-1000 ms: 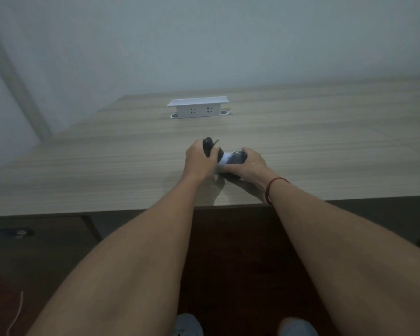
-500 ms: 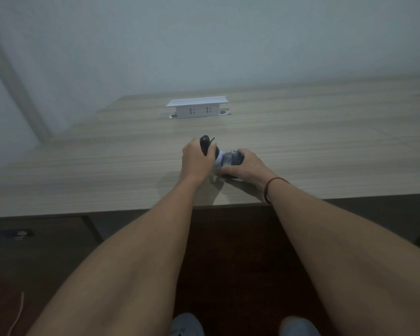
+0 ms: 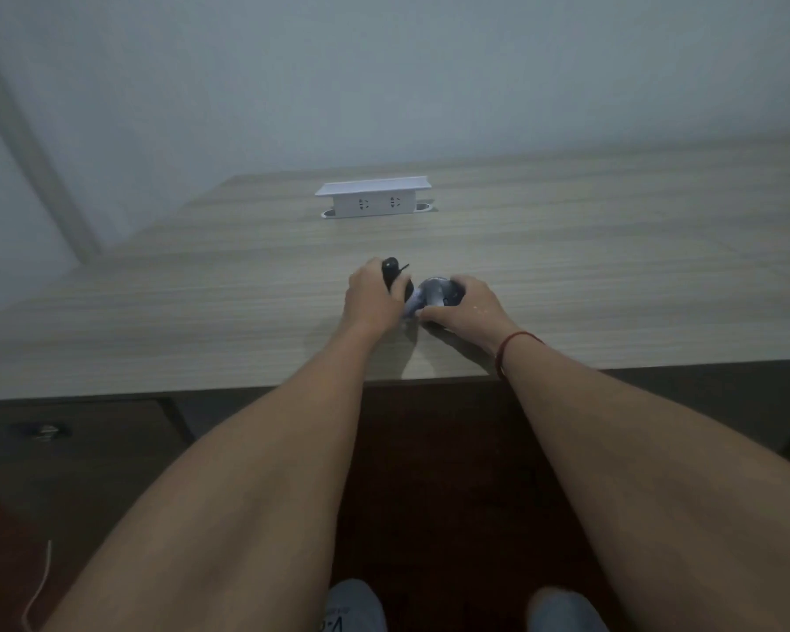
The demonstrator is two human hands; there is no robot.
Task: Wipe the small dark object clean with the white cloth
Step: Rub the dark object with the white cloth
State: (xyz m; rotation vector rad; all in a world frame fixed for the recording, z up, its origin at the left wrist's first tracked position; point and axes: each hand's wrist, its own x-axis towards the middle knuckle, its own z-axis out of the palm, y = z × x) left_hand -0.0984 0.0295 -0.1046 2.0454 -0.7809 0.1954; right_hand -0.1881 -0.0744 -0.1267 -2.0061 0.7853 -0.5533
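Left hand [image 3: 375, 296] clamps our dark object [image 3: 392, 272] steady above the table [image 3: 201, 312], so our right hand [image 3: 464, 305], closed on the cloth [image 3: 429, 291], can rub it.

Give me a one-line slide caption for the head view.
Left hand grips a small dark object while right hand presses a white cloth against it over a wooden table.

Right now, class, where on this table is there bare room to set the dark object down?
Bare wood lies left of the left hand toward the wall, right of the right hand, and between the hands and the white socket box. It is crowded only where the hands, dark object and cloth meet on the table.
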